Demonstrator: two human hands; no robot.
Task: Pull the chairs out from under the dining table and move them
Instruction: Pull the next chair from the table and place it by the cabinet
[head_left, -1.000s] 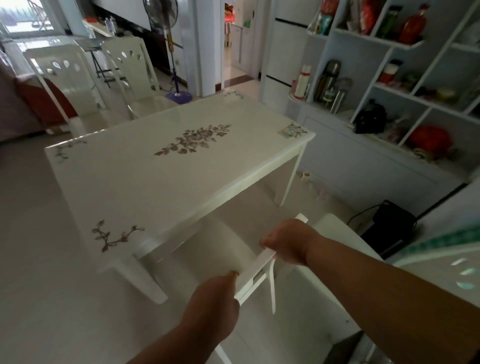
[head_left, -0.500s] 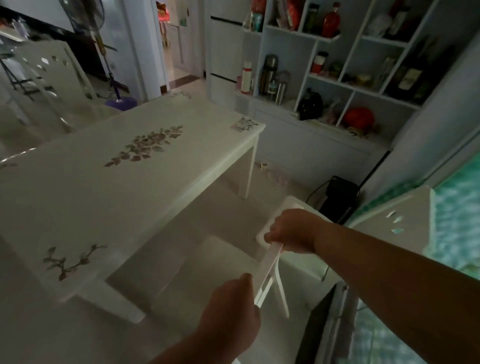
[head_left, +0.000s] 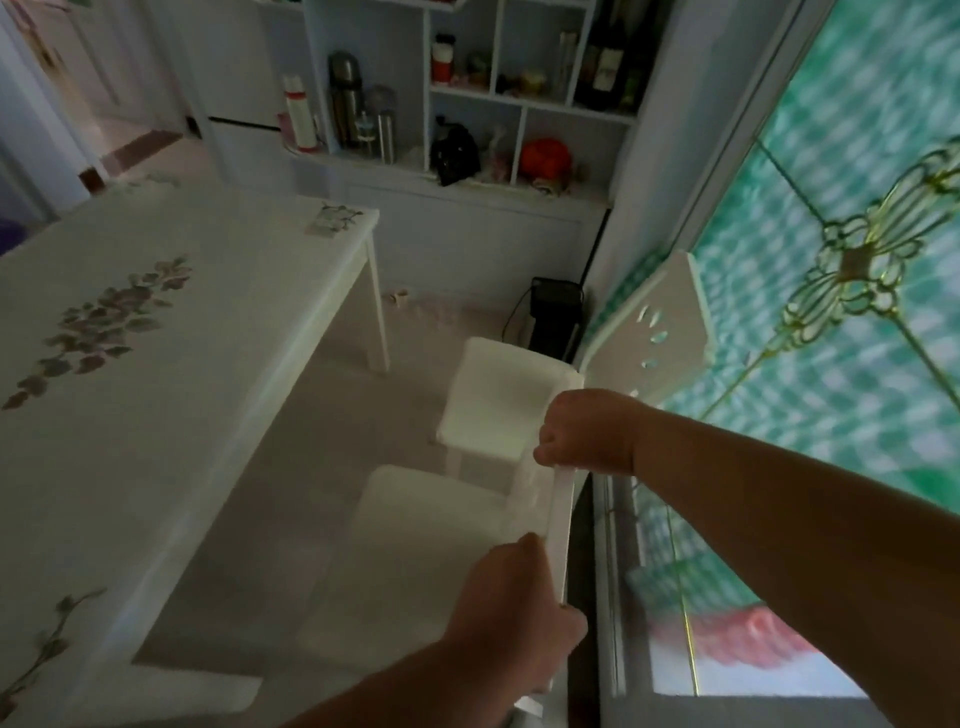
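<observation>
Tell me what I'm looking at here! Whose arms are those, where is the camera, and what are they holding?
There is no machine here, just a person. The camera sits on the person's head and looks forward and down, so you see their own two arms reaching out from the bottom of the picture.

The left hand and the right hand both grip the thin top edge of a white chair back. That chair's seat stands out on the floor, clear of the dining table, which has flowers painted on its top and nothing standing on it.

Another white chair stands just beyond, beside a green patterned glass panel. At the back, shelves hold bottles and flasks.
</observation>
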